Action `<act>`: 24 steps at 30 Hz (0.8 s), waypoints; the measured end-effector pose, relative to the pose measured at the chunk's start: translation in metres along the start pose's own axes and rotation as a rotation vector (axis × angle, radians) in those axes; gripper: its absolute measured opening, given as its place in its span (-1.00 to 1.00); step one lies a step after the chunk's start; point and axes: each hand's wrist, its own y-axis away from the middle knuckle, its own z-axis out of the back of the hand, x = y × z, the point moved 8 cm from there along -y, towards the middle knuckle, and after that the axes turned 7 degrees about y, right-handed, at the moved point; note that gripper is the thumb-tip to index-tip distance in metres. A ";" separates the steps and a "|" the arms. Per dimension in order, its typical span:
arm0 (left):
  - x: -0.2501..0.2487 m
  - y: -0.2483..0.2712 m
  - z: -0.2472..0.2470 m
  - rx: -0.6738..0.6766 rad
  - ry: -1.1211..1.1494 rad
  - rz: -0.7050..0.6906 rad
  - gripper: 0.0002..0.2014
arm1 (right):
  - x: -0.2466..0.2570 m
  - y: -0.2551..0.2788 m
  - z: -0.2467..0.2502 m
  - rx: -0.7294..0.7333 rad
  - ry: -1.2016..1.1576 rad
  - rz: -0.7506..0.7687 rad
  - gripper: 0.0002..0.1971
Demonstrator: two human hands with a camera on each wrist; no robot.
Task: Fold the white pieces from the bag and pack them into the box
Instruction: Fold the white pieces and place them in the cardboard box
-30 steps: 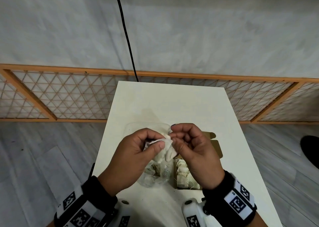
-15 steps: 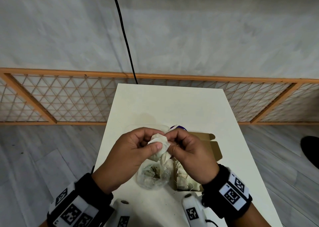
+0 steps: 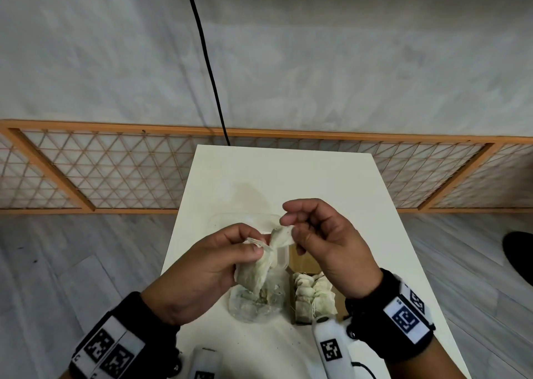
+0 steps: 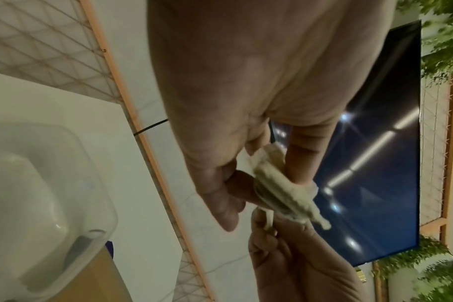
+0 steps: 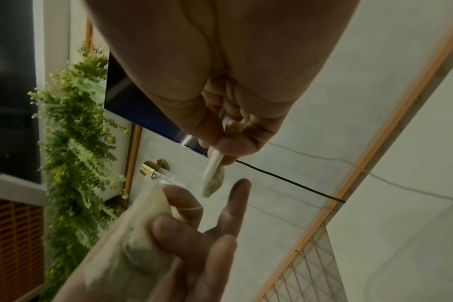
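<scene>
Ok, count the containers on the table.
3: the clear bag under the left hand, the clear tub behind it, the cardboard box under the right hand. Hands may hide more.

We see our left hand (image 4: 233,98) pinching a white piece (image 4: 285,190) between thumb and fingers — our right hand (image 4: 297,265) grips its lower end. A clear plastic container (image 4: 73,183) sits on the white table (image 4: 65,102) at left.

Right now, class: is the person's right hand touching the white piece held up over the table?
Touching. The head view shows the right hand pinching the white piece at its upper edge.
</scene>
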 end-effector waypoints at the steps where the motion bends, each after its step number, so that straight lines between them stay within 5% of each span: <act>1: 0.001 0.000 -0.002 0.009 -0.017 0.011 -0.86 | 0.003 0.001 -0.004 0.033 0.038 0.017 -0.57; 5: 0.002 -0.002 -0.007 -0.021 -0.133 0.008 -0.85 | 0.010 0.006 -0.017 0.133 0.092 0.063 -0.46; 10: -0.016 0.003 -0.004 -0.167 -0.385 -0.197 -0.86 | -0.005 0.003 -0.006 0.012 0.114 0.029 -0.36; 18: -0.028 0.006 0.005 -0.235 -0.456 -0.371 -0.81 | -0.019 0.011 0.015 -0.274 0.115 -0.071 -0.78; 24: -0.025 0.006 0.002 -0.253 -0.416 -0.358 -0.83 | -0.005 0.011 -0.004 -0.190 0.134 -0.016 -0.82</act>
